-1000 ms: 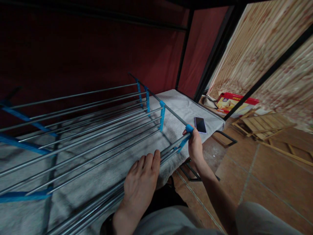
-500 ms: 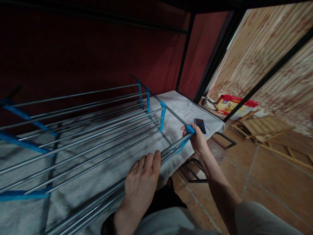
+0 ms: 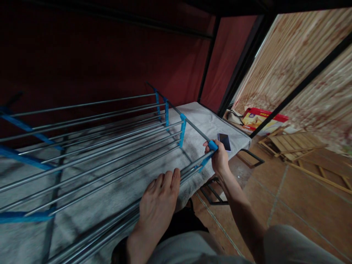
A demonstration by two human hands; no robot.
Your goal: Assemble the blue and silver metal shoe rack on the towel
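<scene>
A rack of grey metal tubes (image 3: 197,128) with blue plastic brackets (image 3: 182,132) lies across a pale grey fleecy cover. My right hand (image 3: 220,159) is closed round the blue corner joint (image 3: 212,145) at the rack's near right end, with the thumb on the far side. Over the front tubes (image 3: 107,226) lies my left hand (image 3: 159,201), its fingers together and curled across them; the fingertips are hidden. More blue brackets (image 3: 33,161) hold the tubes at the left end.
The grey cover (image 3: 189,110) spreads over a bed inside a black metal frame (image 3: 209,62). A phone (image 3: 224,141) lies on it just past my right hand. On the tiled floor to the right are folded wooden slats (image 3: 299,145) and a red and yellow box (image 3: 264,119).
Both hands keep their hold on the rack. The view has shifted very slightly, and the right hand with the corner joint sits a touch further left.
</scene>
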